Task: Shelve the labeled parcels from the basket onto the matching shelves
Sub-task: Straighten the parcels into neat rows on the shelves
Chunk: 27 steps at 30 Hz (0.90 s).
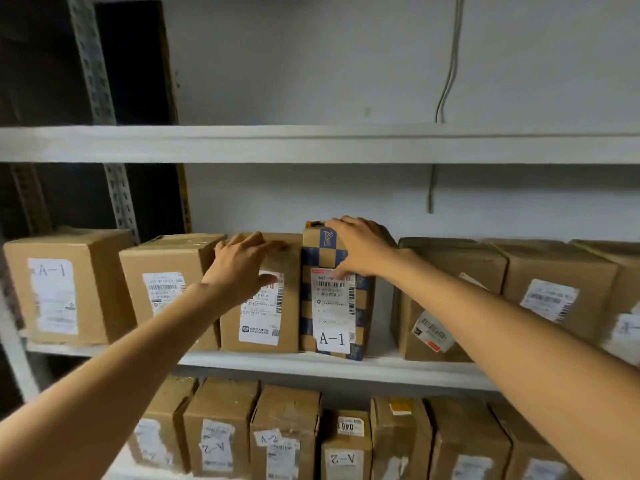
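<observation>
Left hand [242,268] lay flat with straight fingers on a brown box [263,327]; right hand [358,252] gripped the top of the checkered A-1 parcel [332,313], standing upright just beside it on the middle shelf [311,363].

Grey-white painted wall [346,64] behind, dim flat light. Pale metal shelving: top shelf board [311,143] runs across the view, middle shelf board [346,367] below it. Slotted grey upright [91,64] at left, dark gap [31,64] beside it. Thin cable [450,64] hangs down the wall.
</observation>
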{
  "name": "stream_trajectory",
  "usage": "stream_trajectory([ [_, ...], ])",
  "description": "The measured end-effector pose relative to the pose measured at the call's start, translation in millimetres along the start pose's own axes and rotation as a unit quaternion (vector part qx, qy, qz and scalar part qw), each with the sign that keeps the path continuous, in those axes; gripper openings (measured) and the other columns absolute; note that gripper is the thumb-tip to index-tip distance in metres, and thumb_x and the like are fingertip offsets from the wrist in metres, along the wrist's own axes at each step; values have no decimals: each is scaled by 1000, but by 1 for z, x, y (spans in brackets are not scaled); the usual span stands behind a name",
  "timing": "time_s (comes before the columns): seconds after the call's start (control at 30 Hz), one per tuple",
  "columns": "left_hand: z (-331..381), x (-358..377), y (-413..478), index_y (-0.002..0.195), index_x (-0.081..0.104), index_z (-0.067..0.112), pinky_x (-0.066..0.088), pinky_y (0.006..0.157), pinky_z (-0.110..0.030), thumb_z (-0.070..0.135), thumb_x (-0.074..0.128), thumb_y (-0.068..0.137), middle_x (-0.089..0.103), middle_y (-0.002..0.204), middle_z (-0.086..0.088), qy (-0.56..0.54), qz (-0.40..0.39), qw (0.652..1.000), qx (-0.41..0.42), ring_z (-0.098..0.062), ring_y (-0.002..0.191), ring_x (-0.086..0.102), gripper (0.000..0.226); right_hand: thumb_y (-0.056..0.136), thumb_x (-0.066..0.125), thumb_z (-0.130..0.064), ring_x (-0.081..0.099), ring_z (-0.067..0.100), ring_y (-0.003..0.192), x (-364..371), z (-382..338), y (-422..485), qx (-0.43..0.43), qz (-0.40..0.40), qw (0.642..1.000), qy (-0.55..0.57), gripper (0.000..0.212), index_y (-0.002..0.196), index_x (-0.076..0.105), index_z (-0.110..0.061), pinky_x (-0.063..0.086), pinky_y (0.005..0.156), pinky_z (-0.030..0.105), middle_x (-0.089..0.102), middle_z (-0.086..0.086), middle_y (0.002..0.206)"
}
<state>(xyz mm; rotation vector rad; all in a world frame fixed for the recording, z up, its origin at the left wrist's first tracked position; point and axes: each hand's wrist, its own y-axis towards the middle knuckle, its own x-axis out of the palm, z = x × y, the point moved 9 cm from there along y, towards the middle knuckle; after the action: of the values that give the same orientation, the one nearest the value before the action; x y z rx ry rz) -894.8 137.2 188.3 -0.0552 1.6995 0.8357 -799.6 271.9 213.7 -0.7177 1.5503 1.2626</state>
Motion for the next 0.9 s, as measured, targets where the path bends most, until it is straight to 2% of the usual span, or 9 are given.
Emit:
stream_trajectory([
  [0.1,4,-6,3,139,47,34,40,94,-50,36,63,89,54,123,-1,-28,67,997,29,-28,118,45,52,63,88,-29,53,24,115,-7,5,0,8,19,1000,14,81,132,46,-21,41,88,34,57,1,128],
  [0.23,14,-5,4,134,54,31,37,88,-45,33,64,88,57,117,-2,-56,101,993,38,-29,113,48,47,64,87,-21,53,23,116,-12,19,-9,12,2,1000,21,78,131,47,-24,42,88,34,57,-2,128],
  [0.33,27,-2,5,132,56,30,37,85,-44,36,65,86,59,117,-2,-60,120,990,38,-30,110,49,47,64,87,-19,51,22,119,-13,30,-17,24,1,999,27,80,132,46,-26,43,94,38,56,-3,130],
  [0.43,35,-2,5,134,54,31,36,87,-43,38,63,88,58,120,-2,-39,121,992,13,-29,111,47,47,65,86,-17,50,22,121,-14,33,-20,25,-4,999,30,82,135,43,-25,44,97,41,54,-3,133],
  [0.67,39,-3,4,137,49,35,37,90,-41,41,59,90,55,122,2,-29,104,994,-9,-26,114,45,48,66,85,-13,51,21,117,-14,38,-22,4,0,999,48,80,133,43,-25,45,92,37,53,-5,130],
  [0.83,46,-6,9,136,50,35,40,90,-41,38,60,90,57,118,1,-53,86,995,-13,-28,113,46,47,67,84,-12,47,22,124,-13,41,-24,1,-7,999,52,82,137,42,-24,43,99,42,53,-2,133],
  [0.9,45,-6,9,136,51,35,41,93,-42,37,61,90,57,119,0,-57,81,995,-14,-28,112,48,47,70,82,-12,45,22,127,-10,42,-25,-5,-16,998,61,84,141,38,-23,40,100,37,50,0,136],
])
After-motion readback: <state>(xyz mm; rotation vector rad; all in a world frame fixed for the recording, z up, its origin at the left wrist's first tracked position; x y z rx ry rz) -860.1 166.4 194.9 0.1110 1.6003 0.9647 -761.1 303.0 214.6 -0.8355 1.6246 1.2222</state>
